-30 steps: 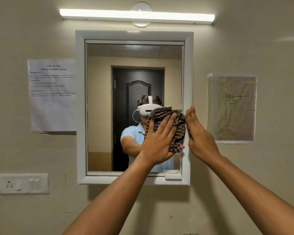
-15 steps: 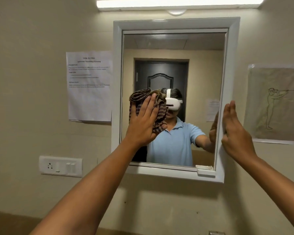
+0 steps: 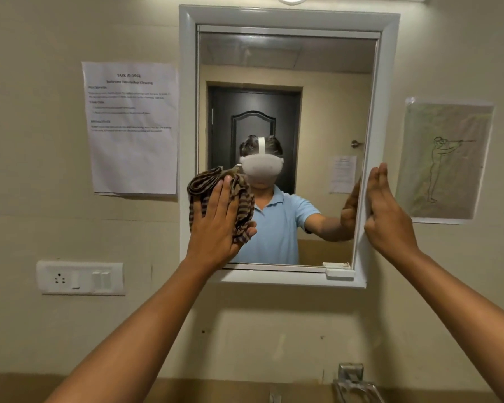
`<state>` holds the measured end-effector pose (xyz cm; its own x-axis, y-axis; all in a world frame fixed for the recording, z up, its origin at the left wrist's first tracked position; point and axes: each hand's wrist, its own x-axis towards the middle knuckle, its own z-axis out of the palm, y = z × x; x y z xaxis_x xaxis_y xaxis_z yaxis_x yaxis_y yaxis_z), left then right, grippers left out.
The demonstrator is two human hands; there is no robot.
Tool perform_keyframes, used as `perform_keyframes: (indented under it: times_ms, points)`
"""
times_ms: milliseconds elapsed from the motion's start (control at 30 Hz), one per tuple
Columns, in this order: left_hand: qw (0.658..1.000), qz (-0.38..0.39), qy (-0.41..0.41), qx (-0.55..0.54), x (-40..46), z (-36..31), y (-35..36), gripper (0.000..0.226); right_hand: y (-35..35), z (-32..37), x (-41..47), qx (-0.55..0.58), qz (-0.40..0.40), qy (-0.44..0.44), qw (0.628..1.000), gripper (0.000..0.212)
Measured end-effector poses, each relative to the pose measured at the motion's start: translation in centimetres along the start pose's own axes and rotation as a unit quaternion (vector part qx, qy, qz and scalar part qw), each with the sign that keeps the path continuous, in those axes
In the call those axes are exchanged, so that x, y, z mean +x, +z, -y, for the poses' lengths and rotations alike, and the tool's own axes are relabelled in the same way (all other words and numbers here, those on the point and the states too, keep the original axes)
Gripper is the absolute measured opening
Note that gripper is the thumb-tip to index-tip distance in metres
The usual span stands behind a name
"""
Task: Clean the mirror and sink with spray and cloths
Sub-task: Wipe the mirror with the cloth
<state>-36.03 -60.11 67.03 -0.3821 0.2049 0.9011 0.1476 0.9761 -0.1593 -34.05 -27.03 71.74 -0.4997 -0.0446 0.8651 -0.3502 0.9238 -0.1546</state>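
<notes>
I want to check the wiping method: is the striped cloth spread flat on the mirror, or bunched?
Bunched. The striped cloth shows folds and lumps under the left hand, pressed on the mirror.

Brown-striped cloth (image 3: 239, 196) (white-framed mirror (image 3: 285, 65))

Both arms raised, left hand (image 3: 216, 225) flat, fingers spread, right hand (image 3: 386, 219) edge-on, fingers straight

A crumpled brown striped cloth (image 3: 216, 196) lies pressed against the white-framed wall mirror's (image 3: 285, 68) lower left glass.
</notes>
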Motion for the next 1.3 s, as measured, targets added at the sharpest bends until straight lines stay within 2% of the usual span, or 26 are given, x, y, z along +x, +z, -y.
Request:
perform_keyframes:
  times_ms: [200,333,467,667,800,933,1033,1100,1167,1300]
  points:
    - [0.999,0.028,-0.025,0.018,-2.1,-2.6,1.1,0.091,0.3,-0.4,-1.6,-0.007,0.028,0.0,1.0,0.104]
    - [0.999,0.043,0.026,0.014,-1.0,-7.3,1.9,0.092,0.3,-1.3,-2.4,-0.005,0.054,-0.012,0.998,0.107]
    - [0.998,0.021,0.061,-0.015,1.3,-13.4,1.9,0.089,0.6,-2.4,-3.5,-0.017,0.084,-0.038,0.996,0.106]
    - [0.996,0.01,0.091,-0.002,5.5,-19.3,1.4,0.087,0.6,-3.7,-3.7,0.0,0.085,-0.071,0.994,0.1]
    - [0.996,0.014,0.093,0.001,4.7,-20.5,2.0,0.09,0.9,-4.3,-3.8,0.032,0.077,-0.087,0.993,0.094]
    - [0.993,0.03,0.114,-0.004,2.8,-20.7,2.5,0.094,1.1,-5.1,-4.2,0.042,0.081,-0.106,0.99,0.097]
    - [0.991,0.032,0.126,-0.01,1.3,-21.1,2.8,0.107,0.9,-5.4,-4.3,0.047,0.078,-0.117,0.989,0.082]
    - [0.991,0.039,0.126,-0.019,1.1,-21.1,2.7,0.111,0.8,-5.4,-4.3,0.049,0.077,-0.118,0.989,0.08]
    - [0.988,0.059,0.136,-0.038,1.1,-20.7,2.5,0.108,0.6,-5.3,-4.3,0.05,0.083,-0.115,0.989,0.078]
    - [0.979,0.084,0.156,-0.097,1.3,-19.7,2.1,0.082,0.2,-5.1,-4.4,0.056,0.086,-0.111,0.989,0.074]
